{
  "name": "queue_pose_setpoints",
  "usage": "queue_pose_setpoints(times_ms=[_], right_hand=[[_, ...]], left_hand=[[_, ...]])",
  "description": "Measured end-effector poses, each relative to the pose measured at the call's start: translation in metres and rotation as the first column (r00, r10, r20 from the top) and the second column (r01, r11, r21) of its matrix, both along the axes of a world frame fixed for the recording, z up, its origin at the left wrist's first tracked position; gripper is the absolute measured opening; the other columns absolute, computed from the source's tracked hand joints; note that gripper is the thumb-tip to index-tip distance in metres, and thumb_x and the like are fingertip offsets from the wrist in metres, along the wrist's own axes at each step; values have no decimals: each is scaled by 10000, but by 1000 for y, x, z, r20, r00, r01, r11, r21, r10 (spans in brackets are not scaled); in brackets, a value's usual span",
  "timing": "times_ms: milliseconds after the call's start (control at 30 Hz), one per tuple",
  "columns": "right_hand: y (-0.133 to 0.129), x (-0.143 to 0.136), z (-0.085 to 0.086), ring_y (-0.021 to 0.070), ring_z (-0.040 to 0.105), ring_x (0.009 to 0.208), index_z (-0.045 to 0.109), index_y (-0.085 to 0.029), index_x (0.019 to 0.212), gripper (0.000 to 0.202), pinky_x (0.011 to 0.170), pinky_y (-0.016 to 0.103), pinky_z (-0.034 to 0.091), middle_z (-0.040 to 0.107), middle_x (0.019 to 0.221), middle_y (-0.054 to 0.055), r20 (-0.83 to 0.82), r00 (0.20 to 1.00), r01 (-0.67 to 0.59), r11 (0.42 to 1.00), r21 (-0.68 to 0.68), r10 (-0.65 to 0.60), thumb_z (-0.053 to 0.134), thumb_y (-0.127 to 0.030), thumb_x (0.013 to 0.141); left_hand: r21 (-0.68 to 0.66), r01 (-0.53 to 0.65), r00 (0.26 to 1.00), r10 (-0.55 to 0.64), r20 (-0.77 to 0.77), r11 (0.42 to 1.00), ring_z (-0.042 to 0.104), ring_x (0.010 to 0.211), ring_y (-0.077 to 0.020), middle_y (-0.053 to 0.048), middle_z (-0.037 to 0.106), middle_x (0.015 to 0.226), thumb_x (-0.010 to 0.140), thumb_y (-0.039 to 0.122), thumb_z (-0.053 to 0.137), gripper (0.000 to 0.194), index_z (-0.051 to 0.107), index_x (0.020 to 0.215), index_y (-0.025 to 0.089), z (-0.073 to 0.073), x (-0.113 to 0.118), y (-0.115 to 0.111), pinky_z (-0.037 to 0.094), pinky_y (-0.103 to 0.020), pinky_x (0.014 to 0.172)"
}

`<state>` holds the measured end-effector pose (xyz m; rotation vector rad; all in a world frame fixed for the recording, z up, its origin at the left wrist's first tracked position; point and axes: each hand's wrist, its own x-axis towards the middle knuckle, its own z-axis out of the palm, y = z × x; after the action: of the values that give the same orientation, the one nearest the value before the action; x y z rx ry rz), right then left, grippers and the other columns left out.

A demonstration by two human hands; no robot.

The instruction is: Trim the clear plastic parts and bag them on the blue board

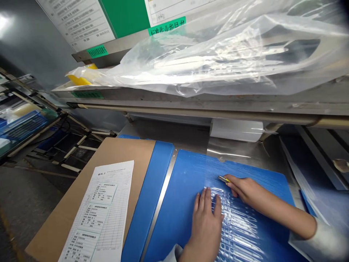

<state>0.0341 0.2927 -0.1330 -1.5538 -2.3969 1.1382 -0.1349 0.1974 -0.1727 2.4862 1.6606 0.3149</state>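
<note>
Cutter (223, 179) mostly inside right hand (242, 187)

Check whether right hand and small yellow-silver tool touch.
Touching; head view shows right hand gripping the small tool by its yellow part, silver end sticking out.

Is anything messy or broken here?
Nothing looks broken or spilled to me. The big see-through plastic on the shelf looks messy, because it's all crumpled and bunched up. The white paper also lies a bit crooked on the brown cardboard.
</note>
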Motion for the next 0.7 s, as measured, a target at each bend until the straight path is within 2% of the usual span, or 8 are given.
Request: queue_pose_setpoints(times_ms=[133, 233, 433, 700], right_hand=[[2, -13, -3, 161, 582, 500, 504, -168, 891, 194, 496, 258, 393, 577, 544, 0, 139, 990, -13, 999, 42, 7, 325, -219, 945], [2, -20, -2, 122, 576, 505, 546, -142, 894, 193, 487, 237, 417, 573, 570, -28, 223, 975, -17, 998, 57, 4, 385, -221, 965], [-2, -27, 3, 111, 626, 654, 602, -119, 938, 149, 626, 275, 521, 651, 791, 4, 343, 936, -127, 985, 118, 80, 501, -230, 943], [-5, -36, -20, 123, 626, 711, 602, -135, 1024, 218, 640, 298, 540, 644, 893, 22, 431, 895, -220, 951, 215, 109, 560, -318, 913]], left_hand=[[-27, -1, 1000, 1, 15, 1000, 435, 1282, -314, -201, 492, 1371, 868, 222, 556, 460, 460, 1308, 128, 0, -2, -1, 469, -496, 995], [-24, 7, 1000, -6, 23, 1000, 426, 1289, -310, -195, 491, 1373, 866, 242, 563, 464, 464, 1303, 123, -2, -3, -2, 460, -503, 1006], [8, 11, 1000, -11, 5, 1000, 434, 1279, -319, -212, 494, 1364, 875, 217, 540, 436, 474, 1291, 104, -5, -2, -2, 469, -491, 999], [101, -3, 999, 6, -31, 995, 493, 1230, -315, -213, 550, 1307, 893, 159, 462, 369, 512, 1254, 101, -8, -1, -2, 508, -474, 956]])
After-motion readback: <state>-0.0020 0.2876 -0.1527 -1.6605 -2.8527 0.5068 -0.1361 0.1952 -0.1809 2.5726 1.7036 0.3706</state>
